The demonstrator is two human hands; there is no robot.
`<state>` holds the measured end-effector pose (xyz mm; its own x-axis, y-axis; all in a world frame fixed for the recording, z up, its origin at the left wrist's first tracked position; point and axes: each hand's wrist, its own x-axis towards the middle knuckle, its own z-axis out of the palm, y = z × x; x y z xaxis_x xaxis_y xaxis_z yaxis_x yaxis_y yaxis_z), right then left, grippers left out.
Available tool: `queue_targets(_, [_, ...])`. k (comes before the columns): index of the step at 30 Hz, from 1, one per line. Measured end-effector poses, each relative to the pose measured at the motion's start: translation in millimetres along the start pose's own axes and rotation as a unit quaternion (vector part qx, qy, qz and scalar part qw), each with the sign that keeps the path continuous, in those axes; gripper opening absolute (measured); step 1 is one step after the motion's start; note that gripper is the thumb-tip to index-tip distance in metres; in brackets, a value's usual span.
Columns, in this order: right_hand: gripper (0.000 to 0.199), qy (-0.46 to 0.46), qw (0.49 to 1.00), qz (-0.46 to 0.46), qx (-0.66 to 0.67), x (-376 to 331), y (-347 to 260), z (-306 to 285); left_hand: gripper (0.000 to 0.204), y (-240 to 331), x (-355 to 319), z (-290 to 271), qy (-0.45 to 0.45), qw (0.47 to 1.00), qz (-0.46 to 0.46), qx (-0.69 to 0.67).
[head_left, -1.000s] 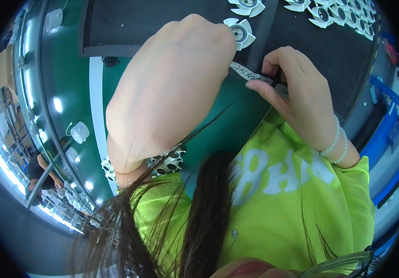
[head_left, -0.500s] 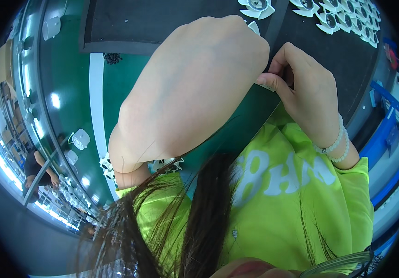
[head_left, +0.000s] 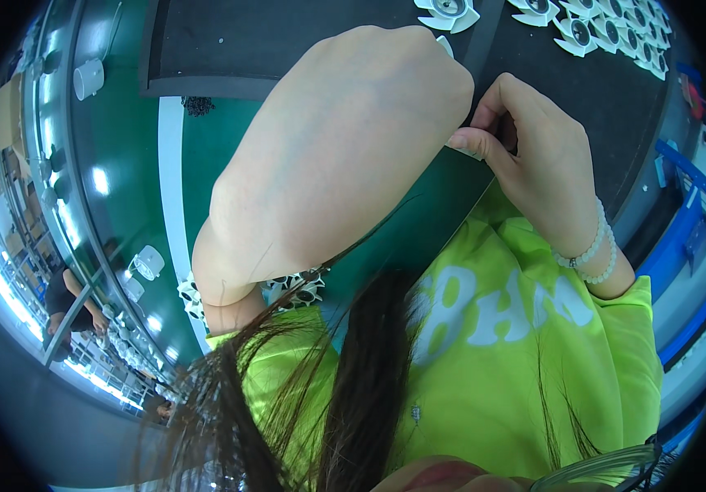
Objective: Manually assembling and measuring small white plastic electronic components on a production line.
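Note:
My left hand [head_left: 398, 78] reaches across the black worktop's near edge, the back of it toward me. Its fingers are hidden behind the hand, so what they hold or touch does not show. Part of a white fan impeller [head_left: 445, 46] peeks out just beyond its knuckles. Close by on the right, my right hand [head_left: 537, 135] is closed at the table edge, thumb and curled forefinger brought together. Whatever lies in that pinch is too hidden to name. One whole white fan impeller [head_left: 449, 7] with a dark hub lies farther off on the worktop.
Many more white impellers [head_left: 607, 31] lie in rows at the far right of the black worktop [head_left: 230, 49]. Blue racking [head_left: 681, 238] stands to my right. White buckets [head_left: 89, 79] and metal rails are at the left, where another person [head_left: 70, 299] works.
Both hands stay in nearly the same place and pose. The impellers sit slightly higher and farther left in the picture, as the view has shifted a little.

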<state>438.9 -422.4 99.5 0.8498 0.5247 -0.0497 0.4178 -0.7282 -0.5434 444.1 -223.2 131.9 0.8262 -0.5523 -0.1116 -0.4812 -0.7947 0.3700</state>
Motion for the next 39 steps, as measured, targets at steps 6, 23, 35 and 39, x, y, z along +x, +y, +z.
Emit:
queue_targets(6, [0.025,-0.013,1.0,0.006,-0.003,1.7,-2.6,-9.5,0.01,6.6,1.1,-6.9,-0.031,0.997,-0.047,-0.047])
queue_targets(23, [0.018,0.077,0.883,-0.386,-0.255,141.5,-85.0,-42.4,0.022,-39.1,-105.9,-87.6,0.311,0.932,-0.183,0.015])
queue_targets(35, [0.092,0.056,0.795,-0.531,-0.289,483.5,-192.7,164.7,0.033,-205.5,-185.1,-46.1,0.252,0.708,-0.653,-0.098])
queue_targets(39, [0.086,0.032,0.758,-0.584,-0.288,566.5,-159.6,191.7,0.031,-247.5,-141.1,-28.9,0.222,0.639,-0.733,-0.069])
